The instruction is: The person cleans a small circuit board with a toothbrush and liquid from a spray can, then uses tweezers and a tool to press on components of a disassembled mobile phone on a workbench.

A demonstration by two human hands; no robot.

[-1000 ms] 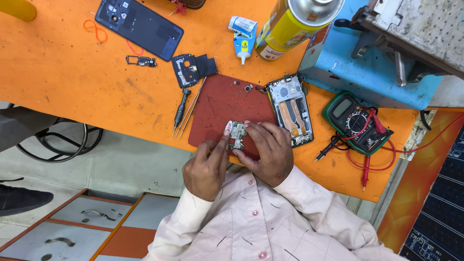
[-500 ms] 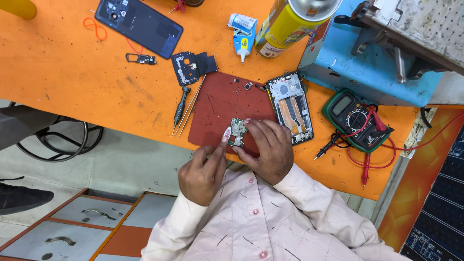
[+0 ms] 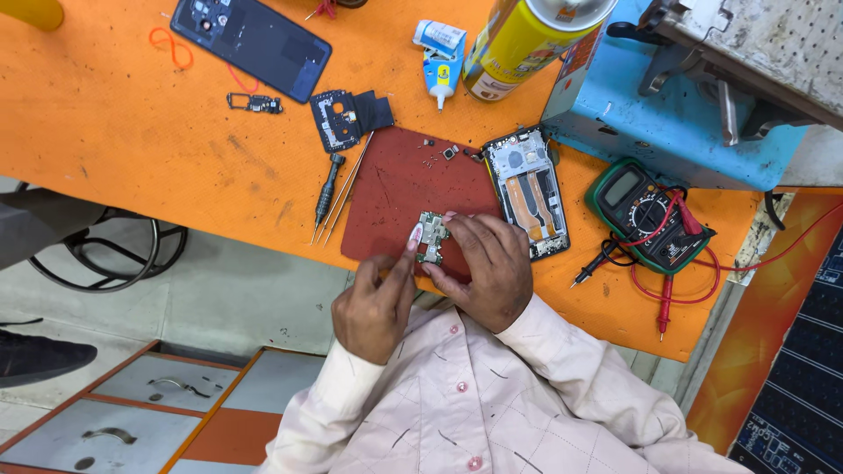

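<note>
both hands pinch a small circuit board point(image 3: 431, 237) over the red mat point(image 3: 395, 189): left hand point(image 3: 376, 303) at its left edge, right hand point(image 3: 486, 268) clamping the right. opened phone point(image 3: 527, 193) beside.

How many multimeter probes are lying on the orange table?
2: a black probe left of the green multimeter, and a red probe below it. Neither hand touches them.
</note>
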